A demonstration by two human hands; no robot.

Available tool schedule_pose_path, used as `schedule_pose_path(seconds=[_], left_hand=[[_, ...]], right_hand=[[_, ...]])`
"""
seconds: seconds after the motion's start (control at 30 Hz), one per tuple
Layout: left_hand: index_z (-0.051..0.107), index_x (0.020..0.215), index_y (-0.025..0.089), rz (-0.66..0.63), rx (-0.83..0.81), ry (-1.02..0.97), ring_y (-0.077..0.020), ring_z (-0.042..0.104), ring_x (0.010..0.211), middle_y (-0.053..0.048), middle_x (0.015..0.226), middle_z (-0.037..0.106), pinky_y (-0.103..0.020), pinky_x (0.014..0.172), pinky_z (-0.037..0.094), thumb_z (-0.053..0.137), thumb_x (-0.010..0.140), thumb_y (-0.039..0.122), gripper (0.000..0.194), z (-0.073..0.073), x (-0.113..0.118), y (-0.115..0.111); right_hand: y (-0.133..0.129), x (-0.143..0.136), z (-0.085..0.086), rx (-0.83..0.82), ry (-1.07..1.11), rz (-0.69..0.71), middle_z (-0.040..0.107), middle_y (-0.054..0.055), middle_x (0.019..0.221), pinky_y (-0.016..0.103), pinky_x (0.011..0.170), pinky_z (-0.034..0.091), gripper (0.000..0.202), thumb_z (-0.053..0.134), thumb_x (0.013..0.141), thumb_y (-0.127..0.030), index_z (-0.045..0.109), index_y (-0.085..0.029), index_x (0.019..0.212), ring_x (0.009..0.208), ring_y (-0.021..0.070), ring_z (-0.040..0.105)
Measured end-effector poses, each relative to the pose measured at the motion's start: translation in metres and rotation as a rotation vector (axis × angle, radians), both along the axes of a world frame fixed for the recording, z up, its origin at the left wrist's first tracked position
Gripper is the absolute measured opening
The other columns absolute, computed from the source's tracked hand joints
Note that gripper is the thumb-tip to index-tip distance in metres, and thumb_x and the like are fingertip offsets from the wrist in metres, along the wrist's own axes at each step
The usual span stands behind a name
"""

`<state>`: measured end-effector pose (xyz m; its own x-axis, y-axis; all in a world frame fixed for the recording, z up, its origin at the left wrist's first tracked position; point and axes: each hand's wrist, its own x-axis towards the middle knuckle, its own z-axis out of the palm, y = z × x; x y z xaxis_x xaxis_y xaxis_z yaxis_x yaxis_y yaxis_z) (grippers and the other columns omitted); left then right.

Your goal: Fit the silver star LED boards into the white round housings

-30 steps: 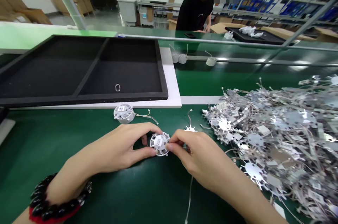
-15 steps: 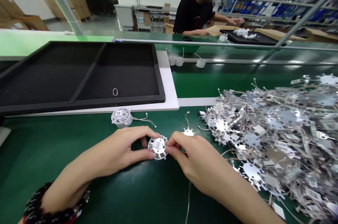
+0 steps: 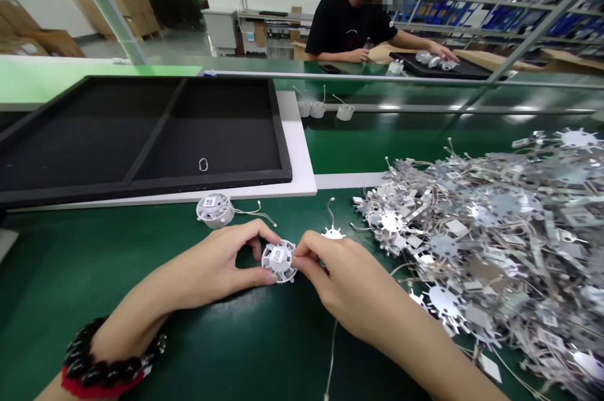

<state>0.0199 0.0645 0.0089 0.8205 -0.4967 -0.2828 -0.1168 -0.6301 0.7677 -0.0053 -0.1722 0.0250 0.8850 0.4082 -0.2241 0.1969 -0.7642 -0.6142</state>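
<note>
My left hand (image 3: 231, 256) holds a small round white fan-like housing (image 3: 279, 261) between thumb and forefinger, just above the green table. Its spoked face, with a pale label in the middle, is turned up. At the right rim of this housing, the thumb and forefinger of my right hand (image 3: 330, 265) are pinched together; whether a small tab or wire lies between them is hidden. A thin white cable (image 3: 331, 357) runs out below my right hand. A similar white housing (image 3: 216, 211) with two wires sits behind my left hand. A toothed metal disc (image 3: 333, 233) shows beyond my right hand.
A large heap of toothed metal discs with wires (image 3: 476, 225) covers the right side. At the back left lies a black divided tray (image 3: 226, 118) on a white board (image 3: 299, 143). Several white housings (image 3: 345, 112) stand farther back. Across the bench, a person (image 3: 344, 26) handles white parts.
The view has shifted slightly. The housing in my fingers has turned or tilted a little; both hands keep their grip. The person opposite has reached onto the white parts on their tray.
</note>
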Motion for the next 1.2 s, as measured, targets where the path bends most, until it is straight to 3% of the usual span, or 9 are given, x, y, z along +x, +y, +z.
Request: schedule_pose_path(seconds=[0.17, 0.27, 0.33, 0.53, 0.73, 0.93, 1.2], left_hand=[[0.068, 0.123, 0.028, -0.023, 0.039, -0.083, -0.0300, 0.070, 0.117, -0.006, 0.125, 0.073, -0.044, 0.100, 0.060, 0.071, 0.090, 0.055, 0.043, 0.000, -0.001, 0.001], [0.064, 0.137, 0.029, -0.064, 0.052, -0.224, -0.0322, 0.061, 0.138, -0.007, 0.147, 0.066, -0.050, 0.118, 0.051, 0.073, 0.089, 0.050, 0.054, 0.000, -0.001, -0.002], [0.061, 0.145, 0.030, -0.112, 0.057, -0.258, -0.0318, 0.058, 0.142, -0.006, 0.152, 0.064, -0.051, 0.121, 0.049, 0.075, 0.089, 0.048, 0.060, -0.001, -0.001, -0.005], [0.068, 0.136, 0.034, -0.174, 0.044, -0.233, -0.0291, 0.065, 0.131, -0.001, 0.141, 0.071, -0.048, 0.114, 0.053, 0.074, 0.092, 0.042, 0.045, -0.009, 0.000, -0.009], [0.069, 0.127, 0.031, -0.180, 0.035, -0.223, -0.0283, 0.067, 0.124, -0.002, 0.135, 0.072, -0.045, 0.108, 0.052, 0.072, 0.091, 0.041, 0.037, -0.004, 0.000, -0.007], [0.063, 0.135, 0.029, -0.210, 0.021, -0.233, -0.0249, 0.066, 0.118, -0.003, 0.130, 0.069, -0.040, 0.103, 0.053, 0.065, 0.094, 0.037, 0.042, -0.002, -0.002, -0.011], [0.067, 0.126, 0.032, -0.161, -0.023, -0.212, -0.0232, 0.067, 0.116, 0.000, 0.126, 0.069, -0.038, 0.101, 0.053, 0.066, 0.095, 0.043, 0.033, -0.007, -0.002, -0.006]], right_hand=[[0.000, 0.001, -0.001, -0.007, -0.011, 0.016, 0.065, 0.000, 0.074, 0.028, 0.055, 0.028, 0.020, 0.052, 0.104, -0.015, 0.059, -0.021, 0.086, 0.062, 0.0152, 0.052], [-0.003, 0.001, 0.000, 0.020, -0.012, 0.026, 0.070, 0.001, 0.082, 0.028, 0.059, 0.032, 0.016, 0.054, 0.104, -0.014, 0.061, -0.021, 0.092, 0.069, 0.0164, 0.057], [-0.006, 0.002, 0.002, 0.044, 0.001, 0.028, 0.072, 0.002, 0.087, 0.028, 0.062, 0.035, 0.012, 0.055, 0.105, -0.015, 0.063, -0.021, 0.097, 0.071, 0.0169, 0.059], [-0.013, 0.006, 0.009, -0.071, -0.015, 0.089, 0.071, 0.004, 0.088, 0.030, 0.066, 0.037, 0.023, 0.054, 0.104, -0.008, 0.066, -0.018, 0.087, 0.079, 0.0185, 0.064], [-0.008, 0.001, 0.002, -0.291, -0.277, 0.208, 0.064, 0.003, 0.080, 0.031, 0.054, 0.021, 0.020, 0.057, 0.095, 0.000, 0.067, -0.017, 0.092, 0.060, 0.0163, 0.050], [-0.001, 0.003, -0.010, -0.319, -0.276, 0.172, 0.061, 0.002, 0.081, 0.029, 0.053, 0.019, 0.018, 0.057, 0.093, 0.002, 0.063, -0.015, 0.095, 0.058, 0.0148, 0.040], [-0.006, 0.006, 0.002, -0.211, -0.107, 0.166, 0.061, 0.000, 0.075, 0.028, 0.055, 0.021, 0.014, 0.051, 0.103, -0.009, 0.061, -0.017, 0.097, 0.061, 0.0138, 0.040]])
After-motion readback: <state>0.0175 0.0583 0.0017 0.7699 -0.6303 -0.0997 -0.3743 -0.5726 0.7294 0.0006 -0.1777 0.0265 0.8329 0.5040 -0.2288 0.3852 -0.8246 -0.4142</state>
